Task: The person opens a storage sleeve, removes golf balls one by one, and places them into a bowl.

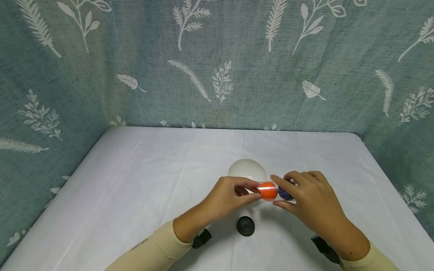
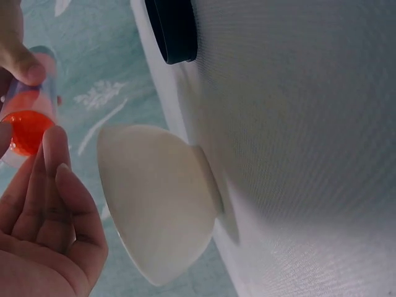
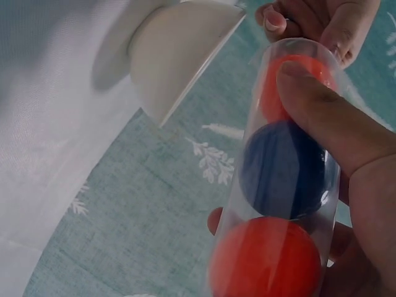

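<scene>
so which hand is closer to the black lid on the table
Left. The left hand holds the end of the clear tube just up and left of the black lid; the right hand grips the tube farther off, up and right of it.

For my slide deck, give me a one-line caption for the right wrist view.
Right hand grips a clear plastic tube holding orange, blue, orange balls beside a white bowl.
</scene>
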`<state>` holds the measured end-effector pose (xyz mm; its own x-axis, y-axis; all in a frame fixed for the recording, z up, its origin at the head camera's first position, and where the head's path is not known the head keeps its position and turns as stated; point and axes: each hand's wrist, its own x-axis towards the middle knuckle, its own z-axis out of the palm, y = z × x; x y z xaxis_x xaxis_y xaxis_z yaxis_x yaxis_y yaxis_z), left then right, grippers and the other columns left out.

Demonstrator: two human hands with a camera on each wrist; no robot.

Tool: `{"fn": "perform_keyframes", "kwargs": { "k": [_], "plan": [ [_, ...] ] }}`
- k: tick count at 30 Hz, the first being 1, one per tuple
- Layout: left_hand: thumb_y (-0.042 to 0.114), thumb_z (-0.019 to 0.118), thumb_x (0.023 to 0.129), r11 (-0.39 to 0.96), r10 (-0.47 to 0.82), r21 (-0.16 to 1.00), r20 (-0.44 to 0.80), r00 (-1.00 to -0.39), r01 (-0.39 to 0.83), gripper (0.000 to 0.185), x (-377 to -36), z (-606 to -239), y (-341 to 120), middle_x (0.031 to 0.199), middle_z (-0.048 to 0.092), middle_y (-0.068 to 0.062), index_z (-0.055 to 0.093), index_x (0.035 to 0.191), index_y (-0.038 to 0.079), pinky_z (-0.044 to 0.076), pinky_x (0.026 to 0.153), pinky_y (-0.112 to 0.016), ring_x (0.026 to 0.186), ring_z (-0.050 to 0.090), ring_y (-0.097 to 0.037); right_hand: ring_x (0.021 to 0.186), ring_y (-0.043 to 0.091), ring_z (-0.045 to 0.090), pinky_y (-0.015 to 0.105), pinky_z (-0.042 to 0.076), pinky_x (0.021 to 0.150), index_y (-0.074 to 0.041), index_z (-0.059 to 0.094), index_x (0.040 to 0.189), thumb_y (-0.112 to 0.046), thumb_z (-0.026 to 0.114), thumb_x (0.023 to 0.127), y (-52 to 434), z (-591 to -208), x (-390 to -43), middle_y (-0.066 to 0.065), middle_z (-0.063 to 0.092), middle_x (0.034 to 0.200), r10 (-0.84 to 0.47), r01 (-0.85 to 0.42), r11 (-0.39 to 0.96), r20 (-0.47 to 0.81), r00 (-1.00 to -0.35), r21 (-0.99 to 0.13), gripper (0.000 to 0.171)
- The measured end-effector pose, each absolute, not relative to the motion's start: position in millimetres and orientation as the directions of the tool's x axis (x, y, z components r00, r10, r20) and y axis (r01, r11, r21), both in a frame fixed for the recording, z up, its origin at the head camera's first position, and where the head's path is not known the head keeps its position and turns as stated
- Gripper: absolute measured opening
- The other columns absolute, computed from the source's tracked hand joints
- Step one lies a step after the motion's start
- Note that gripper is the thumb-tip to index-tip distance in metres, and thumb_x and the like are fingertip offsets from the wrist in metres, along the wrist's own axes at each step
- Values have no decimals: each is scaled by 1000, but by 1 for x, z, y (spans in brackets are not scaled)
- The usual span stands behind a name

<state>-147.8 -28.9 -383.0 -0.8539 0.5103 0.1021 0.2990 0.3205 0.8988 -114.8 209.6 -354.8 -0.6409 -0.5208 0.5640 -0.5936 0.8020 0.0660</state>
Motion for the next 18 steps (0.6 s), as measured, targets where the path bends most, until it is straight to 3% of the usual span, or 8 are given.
{"fn": "perform_keyframes", "kwargs": {
  "k": [18],
  "plan": [
    [26,77,89,335,497,887,121,-859,318,26,-148,-382,-28,102,76,6,76,114,18,57,71,-23,75,67,-4,78,22,67,45,51,76,-22,75,116,-45,92,57,210,-354,-113,3,68,92,-508,-579,813,557,-657,57,66]
  ]
}}
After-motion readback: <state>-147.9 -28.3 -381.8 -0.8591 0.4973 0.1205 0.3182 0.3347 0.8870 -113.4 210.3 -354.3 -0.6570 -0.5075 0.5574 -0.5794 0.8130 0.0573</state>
